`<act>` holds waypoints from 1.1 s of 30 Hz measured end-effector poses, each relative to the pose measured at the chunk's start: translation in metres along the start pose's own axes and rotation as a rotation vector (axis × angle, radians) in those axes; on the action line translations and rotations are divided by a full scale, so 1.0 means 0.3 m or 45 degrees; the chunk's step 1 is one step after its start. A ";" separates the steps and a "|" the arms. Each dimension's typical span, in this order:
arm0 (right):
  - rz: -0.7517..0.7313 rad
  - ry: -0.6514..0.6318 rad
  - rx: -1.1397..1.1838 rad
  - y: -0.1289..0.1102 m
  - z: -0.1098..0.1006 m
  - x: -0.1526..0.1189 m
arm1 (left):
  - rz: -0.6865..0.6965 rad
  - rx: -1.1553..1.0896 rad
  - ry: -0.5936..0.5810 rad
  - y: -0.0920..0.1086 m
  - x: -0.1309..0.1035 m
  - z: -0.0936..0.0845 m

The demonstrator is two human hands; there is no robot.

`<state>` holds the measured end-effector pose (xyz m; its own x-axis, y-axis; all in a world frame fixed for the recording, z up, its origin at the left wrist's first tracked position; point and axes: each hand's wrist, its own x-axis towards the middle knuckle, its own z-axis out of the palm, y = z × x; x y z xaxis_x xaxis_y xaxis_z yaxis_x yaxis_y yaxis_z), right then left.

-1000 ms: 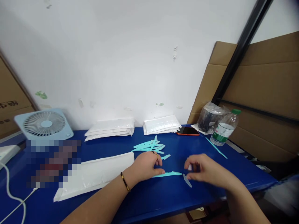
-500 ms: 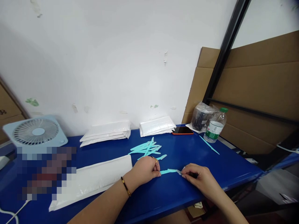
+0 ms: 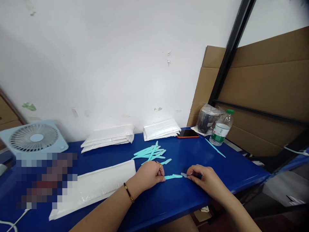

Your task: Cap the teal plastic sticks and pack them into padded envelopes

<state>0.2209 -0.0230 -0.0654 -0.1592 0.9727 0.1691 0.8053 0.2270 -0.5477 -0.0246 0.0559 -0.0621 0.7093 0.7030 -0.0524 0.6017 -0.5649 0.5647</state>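
Note:
My left hand [image 3: 150,175] pinches the handle of a turquoise eyebrow razor [image 3: 174,176], whose head points right. In the fingertips of my right hand [image 3: 204,176] is a small translucent blade cap [image 3: 184,175]. A narrow gap separates the cap from the razor's head. Just beyond my left hand lies a loose pile of turquoise eyebrow razors [image 3: 149,152], some showing pale translucent ends. One more razor [image 3: 215,148] rests apart at the right, near the bottle.
On the blue table [image 3: 173,199] are a white padded envelope [image 3: 103,180], two envelope stacks [image 3: 108,137] [image 3: 161,129], a phone [image 3: 188,133], a water bottle [image 3: 220,129] and a bagged dark item [image 3: 205,120]. A fan [image 3: 36,138] stands left. Cardboard [image 3: 270,77] lines the right side.
The cap has come off the razor's head; before, the two touched end to end. My right hand holds the cap slightly apart. The view has shifted a little.

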 end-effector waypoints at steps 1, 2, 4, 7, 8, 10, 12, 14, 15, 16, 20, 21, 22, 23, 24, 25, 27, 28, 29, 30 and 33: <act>0.002 -0.008 -0.016 0.001 -0.006 -0.001 | 0.001 -0.005 -0.001 0.000 0.000 -0.001; 0.001 -0.011 -0.028 0.001 -0.011 -0.002 | 0.002 -0.009 -0.001 0.000 0.001 -0.003; -0.014 -0.010 -0.036 -0.006 -0.013 0.000 | 0.004 -0.013 -0.001 -0.001 0.003 -0.005; -0.059 -0.014 -0.011 -0.028 0.001 0.012 | 0.022 0.002 0.008 -0.002 0.007 -0.001; -0.072 -0.014 0.003 -0.035 0.011 0.017 | 0.029 0.009 0.009 -0.002 0.006 0.003; -0.091 -0.006 0.034 -0.044 0.033 0.026 | 0.036 0.025 0.000 0.003 0.002 0.010; -0.097 0.020 0.062 -0.044 0.053 0.032 | 0.035 0.055 -0.009 0.009 -0.004 0.007; -0.098 0.044 0.084 -0.038 0.067 0.034 | 0.019 0.128 0.086 0.010 -0.007 -0.016; -0.100 0.049 0.093 -0.034 0.071 0.034 | -0.016 0.180 0.172 0.005 -0.004 -0.036; -0.105 0.048 0.100 -0.032 0.072 0.034 | -0.074 0.237 0.264 -0.004 0.004 -0.060; -0.147 0.020 0.101 -0.035 0.069 0.045 | -0.453 0.356 0.266 -0.074 0.069 -0.145; -0.159 0.023 0.092 -0.037 0.069 0.052 | -0.486 0.348 0.195 -0.090 0.088 -0.151; -0.170 0.032 0.079 -0.037 0.071 0.060 | -0.476 0.344 0.141 -0.100 0.104 -0.149; -0.177 0.046 0.063 -0.037 0.073 0.069 | -0.432 0.349 0.110 -0.104 0.116 -0.140; -0.180 0.064 0.046 -0.034 0.076 0.079 | -0.363 0.358 0.091 -0.101 0.124 -0.126; -0.179 0.083 0.028 -0.031 0.079 0.087 | -0.282 0.369 0.083 -0.092 0.128 -0.108; -0.173 0.110 -0.002 -0.023 0.083 0.100 | -0.135 0.380 0.062 -0.061 0.126 -0.071; -0.171 0.116 -0.013 -0.020 0.083 0.103 | -0.076 0.375 0.037 -0.042 0.122 -0.056; -0.176 0.126 -0.025 -0.017 0.081 0.105 | -0.029 0.368 0.012 -0.025 0.117 -0.045; -0.188 0.139 -0.040 -0.015 0.077 0.106 | 0.010 0.361 -0.017 -0.009 0.111 -0.037; -0.253 0.146 -0.112 -0.012 0.058 0.112 | 0.088 0.350 -0.086 0.024 0.091 -0.030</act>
<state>0.2027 0.0098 -0.0720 -0.2576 0.8964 0.3607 0.8121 0.4031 -0.4219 -0.0043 0.0749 -0.0519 0.7691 0.6338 -0.0816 0.6217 -0.7126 0.3251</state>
